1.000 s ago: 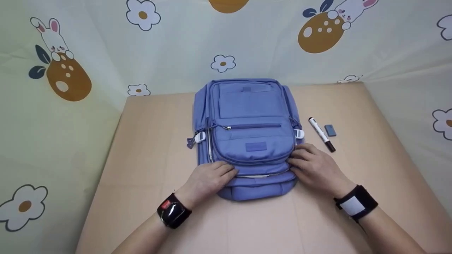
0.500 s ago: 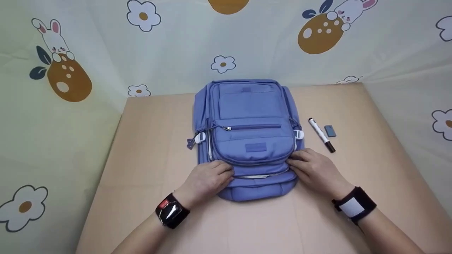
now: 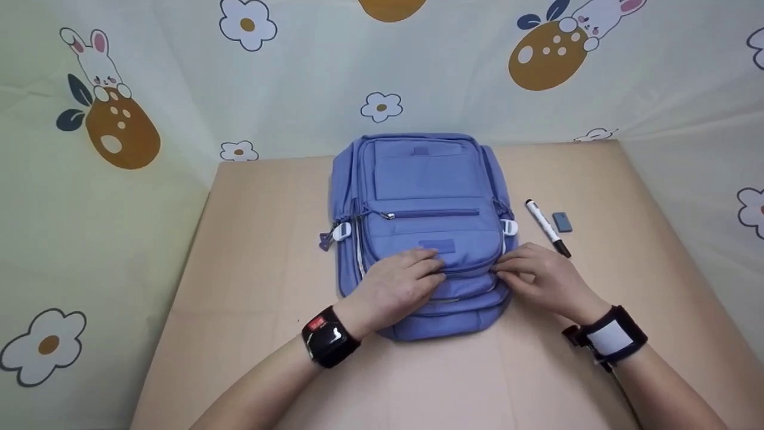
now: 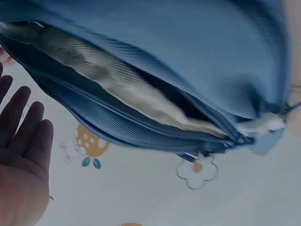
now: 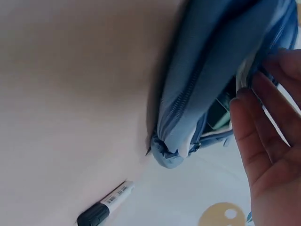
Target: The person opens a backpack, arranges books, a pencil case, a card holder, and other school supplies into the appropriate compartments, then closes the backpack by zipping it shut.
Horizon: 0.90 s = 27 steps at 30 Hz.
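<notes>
One blue backpack [image 3: 430, 179] lies flat on the desk [image 3: 250, 239], front face up, with both hands at its nearer end. The left hand [image 3: 394, 286] rests across the lower front, its fingers [image 4: 37, 146] fairly straight and held close together — the bag is beneath them. The right hand [image 3: 549, 280] is at the bag's right edge, below a white buckle [image 3: 510, 227]; its fingers [image 5: 249, 136] are drawn in narrow, pinching the rim of the zipped opening, so the bag sits just at their tips.

In the left wrist view that opening gapes, showing a pale lining [image 4: 113, 82]. In the right wrist view something green [image 5: 218, 115] shows inside, just beside the fingers — what it is, I cannot tell.

To the right of the backpack, apart from it, lies a white marker [image 3: 543, 224] with its dark cap toward the person, near the right hand. A small blue-grey block [image 3: 561, 222] lies just beside the marker.
</notes>
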Motion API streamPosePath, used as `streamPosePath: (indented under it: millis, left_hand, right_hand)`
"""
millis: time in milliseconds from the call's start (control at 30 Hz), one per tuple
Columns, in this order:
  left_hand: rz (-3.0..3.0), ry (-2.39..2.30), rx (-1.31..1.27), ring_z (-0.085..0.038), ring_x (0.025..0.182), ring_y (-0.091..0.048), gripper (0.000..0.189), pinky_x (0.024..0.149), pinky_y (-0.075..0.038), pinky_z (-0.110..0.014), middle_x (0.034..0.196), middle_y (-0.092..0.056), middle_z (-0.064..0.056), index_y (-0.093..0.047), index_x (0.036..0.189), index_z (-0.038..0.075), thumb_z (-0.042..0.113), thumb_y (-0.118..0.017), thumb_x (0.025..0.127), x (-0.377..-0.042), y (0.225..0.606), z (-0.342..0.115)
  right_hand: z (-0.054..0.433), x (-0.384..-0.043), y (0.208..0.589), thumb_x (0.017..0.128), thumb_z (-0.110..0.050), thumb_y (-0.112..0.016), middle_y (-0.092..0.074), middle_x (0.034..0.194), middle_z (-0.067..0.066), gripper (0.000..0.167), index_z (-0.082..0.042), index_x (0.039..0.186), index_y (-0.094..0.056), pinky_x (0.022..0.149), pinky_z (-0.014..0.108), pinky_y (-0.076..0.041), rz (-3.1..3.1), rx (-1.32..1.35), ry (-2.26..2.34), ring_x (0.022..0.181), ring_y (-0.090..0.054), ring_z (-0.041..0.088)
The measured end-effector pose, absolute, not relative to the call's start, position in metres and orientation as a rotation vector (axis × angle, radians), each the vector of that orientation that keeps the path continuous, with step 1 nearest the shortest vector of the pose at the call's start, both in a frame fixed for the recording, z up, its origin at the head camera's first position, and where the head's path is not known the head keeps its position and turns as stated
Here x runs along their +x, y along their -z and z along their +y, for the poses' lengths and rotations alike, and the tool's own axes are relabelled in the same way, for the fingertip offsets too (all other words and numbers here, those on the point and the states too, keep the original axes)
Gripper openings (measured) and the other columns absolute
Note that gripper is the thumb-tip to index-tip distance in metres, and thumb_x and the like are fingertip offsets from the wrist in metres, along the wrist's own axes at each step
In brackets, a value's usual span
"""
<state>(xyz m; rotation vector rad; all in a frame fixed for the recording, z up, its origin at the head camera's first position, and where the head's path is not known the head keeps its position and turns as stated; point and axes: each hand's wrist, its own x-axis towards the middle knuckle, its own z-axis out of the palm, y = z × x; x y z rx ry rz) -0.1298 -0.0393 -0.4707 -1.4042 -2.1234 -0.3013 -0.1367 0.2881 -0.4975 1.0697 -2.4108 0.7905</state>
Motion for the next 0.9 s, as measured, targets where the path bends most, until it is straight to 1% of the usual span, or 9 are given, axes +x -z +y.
streamPosePath:
  millis: [100, 200, 267, 333, 400, 500, 600, 700, 900]
  left_hand:
    - [-2.195, 0.194, -1.443, -0.026, 0.128, -0.059, 0.022, 0.113, -0.041, -0.037, 0.129, -0.069, -0.006, -0.076, 0.118, 0.013, 0.021, -0.062, 0.102, -0.130, 0.469, -0.021]
    - [-2.241, 0.096, -1.468, -0.025, 0.130, -0.057, 0.025, 0.114, -0.040, -0.038, 0.132, -0.068, -0.005, -0.076, 0.120, 0.015, 0.023, -0.058, 0.104, -0.131, 0.465, -0.003]
    - [-2.269, 0.029, -1.477, -0.025, 0.132, -0.056, 0.027, 0.115, -0.039, -0.038, 0.134, -0.067, -0.005, -0.075, 0.121, 0.015, 0.024, -0.056, 0.105, -0.133, 0.462, 0.010]
    - [-2.298, -0.061, -1.484, -0.025, 0.133, -0.054, 0.029, 0.115, -0.039, -0.038, 0.137, -0.065, -0.005, -0.074, 0.124, 0.015, 0.025, -0.053, 0.106, -0.134, 0.460, 0.024]
    - [-2.329, -0.165, -1.489, -0.025, 0.135, -0.052, 0.032, 0.115, -0.039, -0.038, 0.140, -0.063, -0.004, -0.071, 0.129, 0.015, 0.024, -0.050, 0.106, -0.136, 0.459, 0.039]
    - [-2.380, -0.315, -1.467, -0.024, 0.138, -0.049, 0.037, 0.116, -0.037, -0.037, 0.145, -0.059, -0.004, -0.066, 0.137, 0.015, 0.024, -0.045, 0.107, -0.140, 0.458, 0.057]
    - [-2.428, -0.407, -1.437, -0.023, 0.141, -0.046, 0.041, 0.117, -0.036, -0.038, 0.150, -0.054, -0.003, -0.062, 0.142, 0.014, 0.025, -0.042, 0.108, -0.144, 0.459, 0.072]
    - [-2.479, -0.448, -1.417, -0.023, 0.143, -0.043, 0.043, 0.116, -0.037, -0.039, 0.154, -0.050, -0.004, -0.058, 0.145, 0.014, 0.027, -0.041, 0.108, -0.146, 0.460, 0.080]
    - [-2.535, -0.482, -1.426, -0.022, 0.144, -0.041, 0.043, 0.116, -0.038, -0.040, 0.157, -0.046, -0.004, -0.056, 0.148, 0.016, 0.027, -0.040, 0.110, -0.149, 0.461, 0.079]
  right_hand:
    - [0.293, -0.145, 0.490, 0.086, -0.001, -0.079, -0.077, 0.096, -0.002, 0.018, -0.010, 0.101, -0.080, 0.072, 0.018, -0.053, -2.416, 0.878, -0.941, 0.082, -0.067, 0.010]
    - [0.296, -0.162, 0.484, 0.091, -0.004, -0.076, -0.077, 0.094, 0.002, 0.012, -0.007, 0.102, -0.080, 0.069, 0.013, -0.050, -2.436, 0.614, -1.030, 0.078, -0.066, 0.009]
    - [0.297, -0.177, 0.482, 0.094, -0.008, -0.074, -0.077, 0.096, 0.005, 0.012, -0.007, 0.105, -0.080, 0.072, 0.013, -0.049, -2.471, 0.460, -1.041, 0.080, -0.065, 0.010]
    - [0.298, -0.192, 0.483, 0.095, -0.009, -0.072, -0.077, 0.099, 0.007, 0.014, -0.007, 0.107, -0.079, 0.074, 0.020, -0.050, -2.512, 0.356, -1.031, 0.082, -0.065, 0.014]
    - [0.298, -0.207, 0.485, 0.097, -0.009, -0.070, -0.076, 0.104, 0.011, 0.017, -0.005, 0.111, -0.078, 0.077, 0.030, -0.052, -2.559, 0.318, -1.000, 0.088, -0.067, 0.021]
    - [0.295, -0.230, 0.489, 0.097, -0.009, -0.068, -0.074, 0.110, 0.016, 0.021, -0.002, 0.115, -0.076, 0.085, 0.046, -0.052, -2.650, 0.333, -0.920, 0.099, -0.067, 0.031]
    - [0.289, -0.246, 0.491, 0.095, -0.009, -0.068, -0.072, 0.113, 0.020, 0.024, 0.000, 0.116, -0.074, 0.093, 0.055, -0.049, -2.740, 0.368, -0.832, 0.106, -0.064, 0.039]
    - [0.284, -0.256, 0.493, 0.092, -0.007, -0.069, -0.072, 0.110, 0.020, 0.023, 0.002, 0.113, -0.075, 0.092, 0.056, -0.049, -2.782, 0.367, -0.770, 0.104, -0.064, 0.041]
    - [0.282, -0.259, 0.499, 0.092, -0.005, -0.069, -0.071, 0.098, 0.017, 0.015, -0.001, 0.103, -0.078, 0.082, 0.053, -0.050, -2.731, 0.344, -0.731, 0.092, -0.064, 0.037]
